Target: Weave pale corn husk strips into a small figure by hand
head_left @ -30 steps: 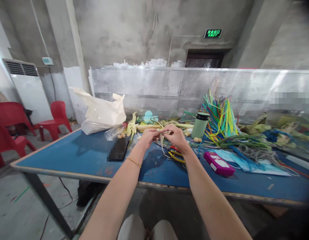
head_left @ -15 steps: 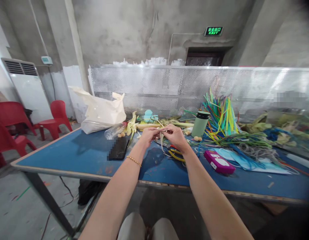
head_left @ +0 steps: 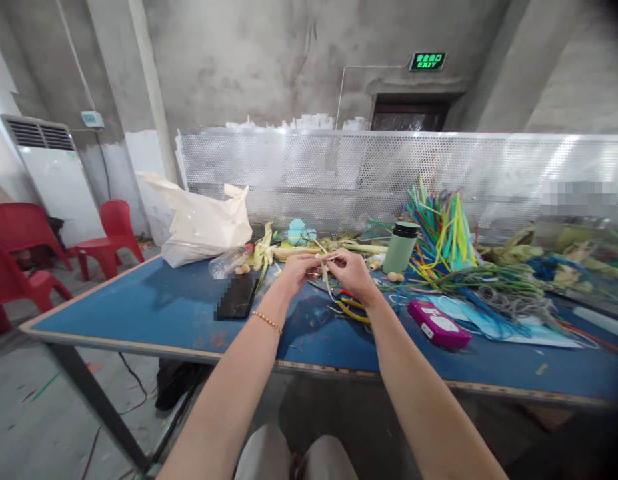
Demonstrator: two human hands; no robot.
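Observation:
Both hands meet above the blue table, with fingertips pinched close together. Between them is a pale strip that looks like corn husk, its loose end hanging down. My left hand, below a gold bead bracelet, is closed on one side of it. My right hand pinches the other side. Fingers cover the top of the strip, so its shape there cannot be made out. Just below the right hand lies a tool with yellow and red handles, probably pliers.
A green flask stands right of the hands, beside wooden balls. Farther right lie a purple box, face masks and coloured strands. Leftward are a phone, plastic bottle and white bag.
The hanging end of the husk strip has shifted a little and looks narrower. Both hands stay in nearly the same spot, the right fingers slightly moved.

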